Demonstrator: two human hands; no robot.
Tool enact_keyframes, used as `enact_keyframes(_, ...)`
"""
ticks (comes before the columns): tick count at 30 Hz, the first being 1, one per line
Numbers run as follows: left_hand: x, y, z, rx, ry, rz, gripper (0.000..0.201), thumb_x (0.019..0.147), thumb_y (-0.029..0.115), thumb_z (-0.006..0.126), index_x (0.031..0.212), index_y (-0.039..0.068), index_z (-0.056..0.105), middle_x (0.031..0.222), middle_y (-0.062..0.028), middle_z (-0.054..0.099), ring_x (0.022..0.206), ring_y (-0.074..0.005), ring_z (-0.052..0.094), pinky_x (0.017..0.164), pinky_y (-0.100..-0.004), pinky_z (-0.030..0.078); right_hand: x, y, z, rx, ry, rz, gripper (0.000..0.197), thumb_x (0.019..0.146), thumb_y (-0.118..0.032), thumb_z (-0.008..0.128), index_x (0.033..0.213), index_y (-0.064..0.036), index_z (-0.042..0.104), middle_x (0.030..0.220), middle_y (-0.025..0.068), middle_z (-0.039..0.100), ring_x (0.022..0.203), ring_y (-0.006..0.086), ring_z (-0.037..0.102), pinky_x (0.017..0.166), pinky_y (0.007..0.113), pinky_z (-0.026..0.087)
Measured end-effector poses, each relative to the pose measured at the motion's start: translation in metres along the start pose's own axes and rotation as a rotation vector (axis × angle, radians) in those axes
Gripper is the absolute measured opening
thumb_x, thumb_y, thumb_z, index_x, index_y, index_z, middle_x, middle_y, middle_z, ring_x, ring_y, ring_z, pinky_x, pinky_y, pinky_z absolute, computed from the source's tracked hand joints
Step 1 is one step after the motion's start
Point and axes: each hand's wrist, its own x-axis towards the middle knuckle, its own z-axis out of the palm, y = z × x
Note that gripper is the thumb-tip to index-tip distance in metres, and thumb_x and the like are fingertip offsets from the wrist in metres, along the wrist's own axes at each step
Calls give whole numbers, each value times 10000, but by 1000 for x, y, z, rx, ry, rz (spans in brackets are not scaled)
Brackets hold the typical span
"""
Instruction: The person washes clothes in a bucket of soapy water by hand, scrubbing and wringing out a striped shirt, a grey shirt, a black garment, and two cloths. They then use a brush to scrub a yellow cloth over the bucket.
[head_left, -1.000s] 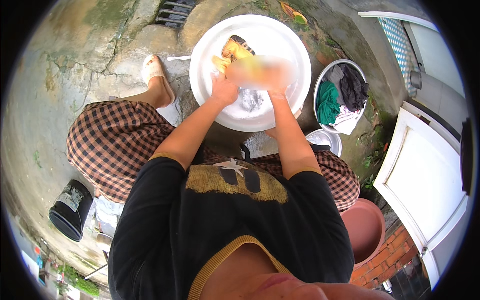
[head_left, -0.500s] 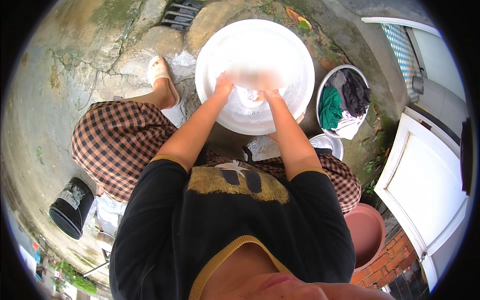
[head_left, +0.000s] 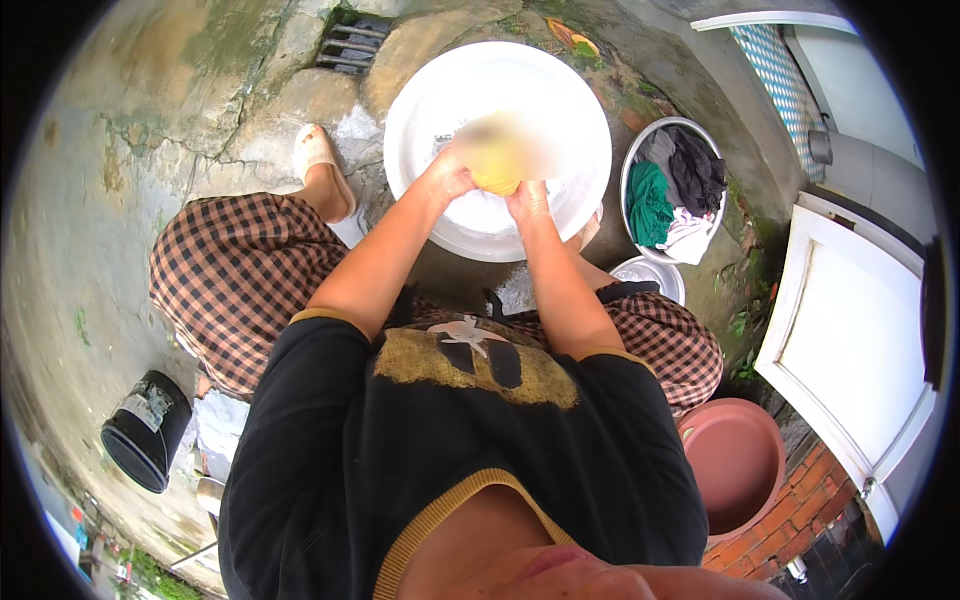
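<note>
A wide white basin stands on the ground in front of me, with suds or wet shine on its floor. Over its middle, my left hand and my right hand come together around a bunched yellow cloth. Both hands look closed on it, one at each side. A smeared patch covers the upper part of the cloth and some of the fingers, so its full shape is hidden.
Right of the basin, a metal tub holds green, grey, black and white clothes. A smaller metal bowl sits below it. Nearby are a reddish-brown tub, a white door, a black bucket and a drain grate.
The yellow cloth now shows between my hands, where white suds showed before. My right hand has shifted slightly left and down, and the whole view has tilted a little.
</note>
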Motion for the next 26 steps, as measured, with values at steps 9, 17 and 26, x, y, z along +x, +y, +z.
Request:
enact_keyframes(9,-24,9,10,107,126,-109,456,965,339,339,1314,63,435,1271,-157,519,1178,-316,508,993,-567,370,-7,-29,37,16,23,-150,169,861,-135,637,970,-21,576,927,81,629,826,148,613,750,288,518)
enact_keyframes(17,-12,7,-12,-174,-223,-53,449,967,434,345,1161,63,509,1092,-135,590,1019,-286,584,861,-494,467,-56,-32,89,-814,-112,-664,278,830,-155,663,1066,-44,569,899,81,628,810,143,590,737,288,482)
enact_keyframes(26,-18,-27,-2,643,329,575,226,853,157,647,981,-3,551,885,-105,629,762,-221,635,677,-346,546,-29,8,37,-283,92,-47,273,860,-262,616,1076,-94,610,955,90,653,809,262,610,792,328,486)
